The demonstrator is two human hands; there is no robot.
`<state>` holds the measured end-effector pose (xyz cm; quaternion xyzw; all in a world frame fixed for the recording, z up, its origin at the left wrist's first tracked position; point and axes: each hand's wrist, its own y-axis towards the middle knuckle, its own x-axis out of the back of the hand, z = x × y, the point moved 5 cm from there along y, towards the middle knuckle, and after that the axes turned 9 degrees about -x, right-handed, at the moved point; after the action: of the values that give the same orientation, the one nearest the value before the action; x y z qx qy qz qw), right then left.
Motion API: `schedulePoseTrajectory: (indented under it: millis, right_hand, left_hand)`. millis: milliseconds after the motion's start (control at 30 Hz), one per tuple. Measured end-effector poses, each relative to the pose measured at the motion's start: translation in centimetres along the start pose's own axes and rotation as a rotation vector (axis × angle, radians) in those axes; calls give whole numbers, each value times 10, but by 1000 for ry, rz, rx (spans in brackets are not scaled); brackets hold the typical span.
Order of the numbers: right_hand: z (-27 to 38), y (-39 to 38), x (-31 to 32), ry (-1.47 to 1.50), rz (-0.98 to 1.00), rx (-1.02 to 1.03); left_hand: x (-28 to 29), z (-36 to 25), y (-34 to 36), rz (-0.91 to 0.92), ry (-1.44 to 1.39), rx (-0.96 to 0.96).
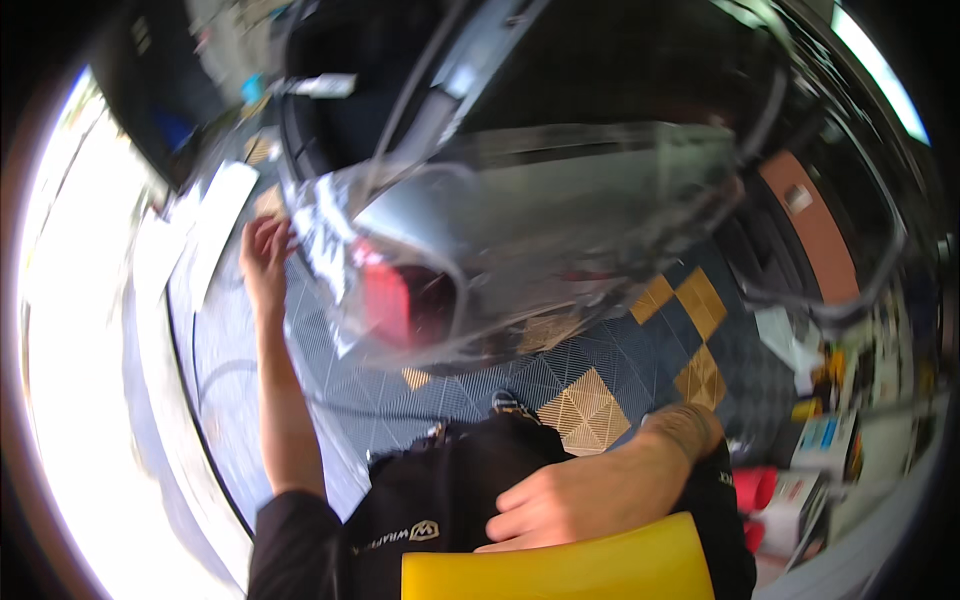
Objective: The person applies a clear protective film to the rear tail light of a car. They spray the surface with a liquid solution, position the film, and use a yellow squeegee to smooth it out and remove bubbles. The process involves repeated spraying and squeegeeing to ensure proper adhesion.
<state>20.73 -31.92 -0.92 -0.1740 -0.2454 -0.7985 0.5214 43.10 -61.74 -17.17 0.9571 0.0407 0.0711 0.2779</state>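
My left hand reaches far out, fingers curled and pinching the left edge of the clear plastic film stretched over the dark car body. My right hand lies near me, fingers pressed together flat on a yellow squeegee at the lower edge. I judge the film could crease or peel askew, since only one edge is held. The red tail light beneath could catch it. The tiled floor looks cluttered at right.
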Motion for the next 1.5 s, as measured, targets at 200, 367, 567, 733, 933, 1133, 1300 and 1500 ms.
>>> schedulePoseTrajectory:
  millis: [200,367,567,733,933,1133,1300,1500]
  right_hand:
    - [-34,-117,54,207,-428,-114]
    - [-122,-147,42,142,-462,-686]
    - [-148,-132,52,124,-289,-633]
    - [-165,-100,51,85,-207,-511]
    - [-186,-42,-3,310,-75,-458]
    - [-151,46,20,829,-608,-74]
    - [-147,44,106,571,-855,-190]
    - [-163,58,156,192,-948,-483]
  left_hand:
    - [63,28,-125,232,346,439]
    - [86,27,-326,570,546,1010]
    - [28,-2,-415,250,542,855]
    - [-1,-34,-420,87,879,558]
    - [81,-167,-316,-694,331,457]
    - [-29,-181,-178,-266,-246,180]
    - [24,-101,-83,-210,164,85]
    - [19,8,-2,27,-560,406]
